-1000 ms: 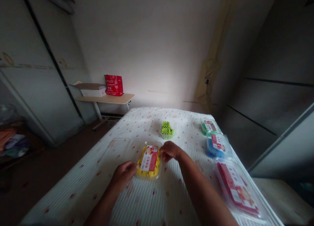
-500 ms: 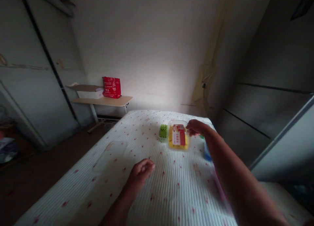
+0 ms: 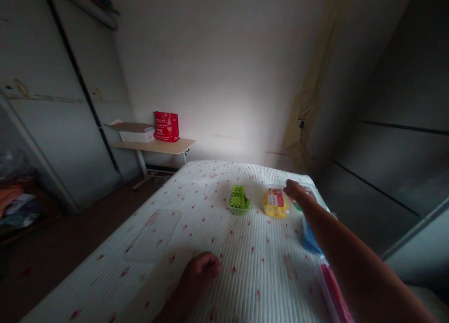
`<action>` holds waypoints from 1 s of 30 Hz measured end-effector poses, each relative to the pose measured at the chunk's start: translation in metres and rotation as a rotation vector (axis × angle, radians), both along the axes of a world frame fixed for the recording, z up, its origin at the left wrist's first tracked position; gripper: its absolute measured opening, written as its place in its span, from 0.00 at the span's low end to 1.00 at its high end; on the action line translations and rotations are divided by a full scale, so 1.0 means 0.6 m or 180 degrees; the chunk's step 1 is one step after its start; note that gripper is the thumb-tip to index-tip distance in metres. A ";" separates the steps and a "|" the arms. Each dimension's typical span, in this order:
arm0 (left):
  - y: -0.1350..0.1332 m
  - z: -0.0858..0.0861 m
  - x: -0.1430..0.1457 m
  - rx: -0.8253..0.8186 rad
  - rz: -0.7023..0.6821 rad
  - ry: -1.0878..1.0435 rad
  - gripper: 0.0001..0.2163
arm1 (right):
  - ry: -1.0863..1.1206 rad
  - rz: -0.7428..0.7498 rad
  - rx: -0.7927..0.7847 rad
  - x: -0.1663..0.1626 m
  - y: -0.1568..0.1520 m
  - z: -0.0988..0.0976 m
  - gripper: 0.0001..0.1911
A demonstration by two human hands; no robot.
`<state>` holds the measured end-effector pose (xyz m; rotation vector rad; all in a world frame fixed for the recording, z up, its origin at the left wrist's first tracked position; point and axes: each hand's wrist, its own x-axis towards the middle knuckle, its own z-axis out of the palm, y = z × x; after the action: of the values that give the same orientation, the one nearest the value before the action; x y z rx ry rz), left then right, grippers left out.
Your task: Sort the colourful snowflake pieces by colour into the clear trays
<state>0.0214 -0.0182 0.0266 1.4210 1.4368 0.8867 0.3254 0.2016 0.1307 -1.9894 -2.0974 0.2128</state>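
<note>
My left hand [image 3: 204, 268] is curled into a loose fist above the near part of the bed, with nothing visible in it. Stretched far forward, my right hand [image 3: 293, 189] has its fingers closed at the far right corner of a clear plastic box [image 3: 275, 203] of yellow pieces with a red and white label. Its exact grip is hard to make out. To the left of that box, an open clear plastic box holds green toy blocks [image 3: 239, 197]. A flat transparent lid [image 3: 153, 235] lies on the bed at the left.
A striped, red-dotted sheet [image 3: 224, 239] covers the bed. Along its right edge lie a blue package [image 3: 310, 236] and a pink item [image 3: 335, 290], partly behind my right arm. A small table [image 3: 168, 146] with a red bag [image 3: 166, 126] and white box [image 3: 136, 136] stands at the back left.
The yellow box has moved right with my right hand, away from the green blocks, whose box now shows fully. My left hand has curled tighter. The view has shifted slightly left.
</note>
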 end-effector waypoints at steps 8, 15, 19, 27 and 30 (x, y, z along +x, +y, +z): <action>0.002 -0.009 -0.001 0.0102 -0.0163 0.0136 0.11 | -0.0859 0.0746 -0.0364 -0.045 -0.045 -0.042 0.32; 0.000 -0.015 -0.003 0.0141 -0.0185 0.0088 0.11 | -0.1506 0.0735 0.0022 -0.074 -0.086 -0.077 0.28; 0.000 -0.009 -0.004 0.0124 -0.0163 0.0073 0.11 | -0.1486 0.0524 0.0140 -0.074 -0.063 -0.080 0.28; 0.000 -0.018 -0.005 0.0189 -0.0205 0.0101 0.08 | -0.1405 0.0220 0.0093 -0.062 -0.030 -0.077 0.26; -0.005 -0.018 -0.004 0.0236 -0.0215 0.0149 0.08 | -0.1334 0.0190 0.0086 -0.067 -0.032 -0.066 0.24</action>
<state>0.0191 -0.0209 0.0157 1.5456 1.3946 0.8771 0.2850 0.1825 0.0914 -2.1000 -2.3881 -0.2441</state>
